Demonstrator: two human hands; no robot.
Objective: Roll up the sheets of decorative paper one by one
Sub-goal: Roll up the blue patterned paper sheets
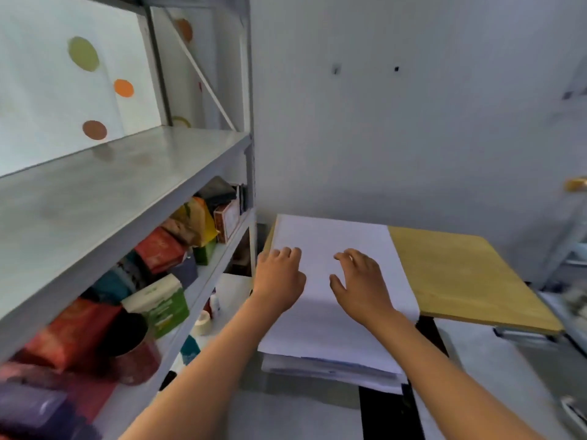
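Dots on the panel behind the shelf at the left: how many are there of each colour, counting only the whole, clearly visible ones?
Green dot: 1
Orange dot: 1
Brown dot: 1
Total: 3

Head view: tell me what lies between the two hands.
Only a bare stretch of the top white sheet lies between the left hand and right hand, seen in the head view.

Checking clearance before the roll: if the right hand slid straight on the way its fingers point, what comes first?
Only more of the top sheet, then its far edge and likely the wall; depth unclear.
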